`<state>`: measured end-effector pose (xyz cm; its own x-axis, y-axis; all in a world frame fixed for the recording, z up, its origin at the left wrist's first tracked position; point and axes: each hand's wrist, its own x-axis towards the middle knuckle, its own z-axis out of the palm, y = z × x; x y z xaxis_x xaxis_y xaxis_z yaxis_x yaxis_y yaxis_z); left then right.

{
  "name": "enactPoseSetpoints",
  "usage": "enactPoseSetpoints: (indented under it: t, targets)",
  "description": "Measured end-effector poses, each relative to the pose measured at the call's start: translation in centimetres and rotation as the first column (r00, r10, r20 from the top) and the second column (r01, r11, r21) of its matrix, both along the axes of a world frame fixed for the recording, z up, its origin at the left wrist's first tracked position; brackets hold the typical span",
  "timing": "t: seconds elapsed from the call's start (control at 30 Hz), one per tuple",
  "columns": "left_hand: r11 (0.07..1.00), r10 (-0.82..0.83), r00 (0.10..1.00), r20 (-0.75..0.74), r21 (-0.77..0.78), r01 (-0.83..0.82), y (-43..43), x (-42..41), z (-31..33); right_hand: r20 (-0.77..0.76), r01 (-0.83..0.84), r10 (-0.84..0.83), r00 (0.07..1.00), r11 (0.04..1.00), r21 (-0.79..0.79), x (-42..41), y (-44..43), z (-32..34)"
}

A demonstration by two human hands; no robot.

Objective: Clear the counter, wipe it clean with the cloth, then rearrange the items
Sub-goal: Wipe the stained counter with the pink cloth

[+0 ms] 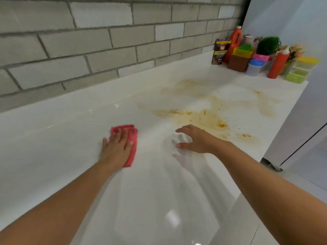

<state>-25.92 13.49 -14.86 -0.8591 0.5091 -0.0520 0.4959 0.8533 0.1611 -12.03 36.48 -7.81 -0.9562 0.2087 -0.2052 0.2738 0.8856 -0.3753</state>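
Left hand (116, 147) lies flat, fingers straight, pressing the cloth (132, 137) onto the counter (53, 138) near its middle; the cloth juts past the fingertips. Right hand (194, 140), fingers spread, holds nothing, beside the stain (210, 119). Far right corner: stacked tubs (300, 70) showing green inside; blue-lidded tub (254, 67), contents unclear.

One cloth (132, 131), two hands (116, 147) (193, 140), two bottles (234, 44) (277, 65), one pouch (220, 52).

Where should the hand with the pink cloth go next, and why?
Probably slide the left hand and the cloth to the right, onto the brown stain. The cloth lies on white counter, and the spill beside the right hand is not yet wiped.
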Motion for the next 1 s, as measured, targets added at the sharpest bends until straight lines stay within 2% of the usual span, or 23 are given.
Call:
enactPoseSetpoints:
  t: [0.1, 0.17, 0.23, 0.3, 0.4, 0.47, 0.53, 0.6, 0.7, 0.8, 0.87, 1.0]
  targets:
    - [0.978, 0.207, 0.978, 0.014, 0.024, -0.207, 3.0, -2.4, 0.4, -0.032, 0.082, -0.084, 0.996, 0.995, -0.058, 3.2, 1.6, 0.3]
    - [0.966, 0.25, 0.967, 0.041, 0.051, -0.252, 5.1, -1.6, 0.2, -0.086, 0.173, -0.178, 0.98, 0.983, -0.061, 4.6, 2.5, 0.3]
    - [0.983, 0.162, 0.987, 0.012, 0.09, -0.162, 6.7, 1.3, -0.1, -0.14, 0.272, -0.275, 0.951, 0.961, -0.044, 4.9, 3.3, 0.2]
    - [0.992, 0.003, 1.0, -0.003, 0.129, -0.003, 7.8, 5.7, -0.3, -0.2, 0.339, -0.344, 0.917, 0.939, -0.061, 4.5, 3.5, 0.3]
    - [0.973, -0.211, 0.977, -0.007, 0.098, 0.211, 6.9, 12.7, 0.1, -0.253, 0.36, -0.367, 0.895, 0.93, -0.076, 3.9, 3.2, 0.3]
    - [0.963, -0.262, 0.964, -0.039, 0.062, 0.264, 5.0, 14.9, 0.1, -0.242, 0.366, -0.368, 0.898, 0.929, -0.057, 4.1, 3.5, 0.4]
    - [0.976, -0.218, 0.974, -0.066, 0.013, 0.22, 3.8, 14.1, 0.0, -0.199, 0.374, -0.373, 0.906, 0.927, -0.035, 5.0, 4.2, 0.3]
    - [0.996, -0.083, 0.995, -0.059, -0.02, 0.082, 4.0, 11.3, -0.1, -0.165, 0.372, -0.372, 0.913, 0.928, -0.03, 6.2, 5.2, 0.2]
    - [0.994, 0.108, 0.994, -0.035, -0.011, -0.108, 5.9, 7.1, 0.2, -0.155, 0.385, -0.383, 0.91, 0.923, -0.022, 8.5, 6.9, -0.1]
    - [0.979, 0.202, 0.979, 0.024, 0.02, -0.202, 9.3, 6.0, 0.4, -0.153, 0.42, -0.415, 0.897, 0.908, 0.0, 11.2, 9.0, -0.5]
    - [0.985, 0.164, 0.986, 0.037, 0.039, -0.166, 11.7, 7.1, 0.5, -0.158, 0.453, -0.448, 0.88, 0.892, -0.006, 12.8, 10.3, -1.0]
    - [0.993, -0.088, 0.996, 0.023, 0.087, 0.086, 14.4, 13.7, 0.4, -0.206, 0.5, -0.51, 0.835, 0.86, -0.105, 14.2, 12.3, -2.1]
